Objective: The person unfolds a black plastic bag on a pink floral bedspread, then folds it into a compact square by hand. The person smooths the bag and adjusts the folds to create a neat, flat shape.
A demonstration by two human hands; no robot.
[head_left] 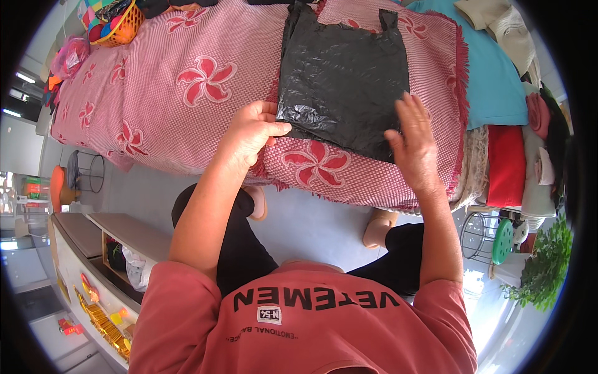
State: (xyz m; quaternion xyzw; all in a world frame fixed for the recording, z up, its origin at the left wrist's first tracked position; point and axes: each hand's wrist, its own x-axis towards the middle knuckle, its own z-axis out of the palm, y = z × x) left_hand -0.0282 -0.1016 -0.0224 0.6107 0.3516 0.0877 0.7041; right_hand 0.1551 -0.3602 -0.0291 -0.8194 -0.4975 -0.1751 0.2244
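Note:
A black plastic carrier bag (346,81) lies spread nearly flat, its handle ends pointing away from me. Under it is a pink patterned cloth (243,134) with red flower shapes and a fringed edge. My left hand (249,129) pinches the bag's near left corner between thumb and fingers. At the bag's right edge, my right hand (411,140) has its fingers stretched out and thumb apart, gripping nothing. Whether its fingertips touch the plastic is hard to tell.
An orange basket (128,26) with coloured balls stands at the far left, beside a pink plastic bag (70,56). Blue cloth (492,81) and red cloth (504,165) lie to the right. A green stool (502,241) and a leafy plant (545,268) stand lower right; an open cabinet (103,249) is lower left.

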